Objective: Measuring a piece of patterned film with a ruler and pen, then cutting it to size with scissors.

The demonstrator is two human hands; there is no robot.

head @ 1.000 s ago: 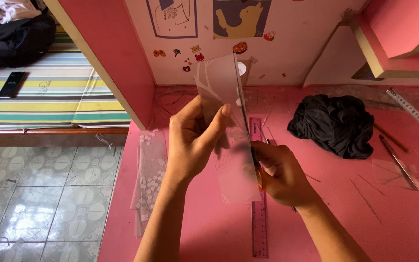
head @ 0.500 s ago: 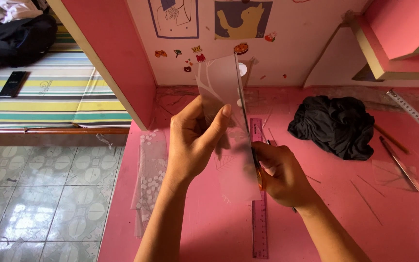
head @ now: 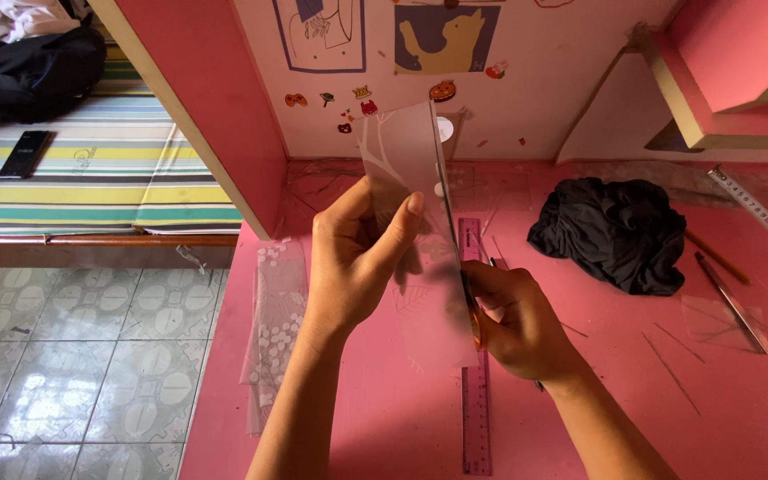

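My left hand (head: 355,260) holds a clear plastic sheet (head: 402,160) upright above the pink desk (head: 384,418), thumb pressed on its face. My right hand (head: 517,320) grips scissors (head: 455,240) whose long blades run up the sheet's right edge; the orange handles are mostly hidden in my fingers. A pink ruler (head: 476,418) lies flat on the desk beneath both hands.
A stack of clear dotted sheets (head: 273,329) hangs at the desk's left edge. A black cloth (head: 620,231) lies at right, with a pencil (head: 717,258), a metal strip (head: 732,300) and a steel ruler (head: 762,213) beyond. A bed with a phone (head: 24,153) is at left.
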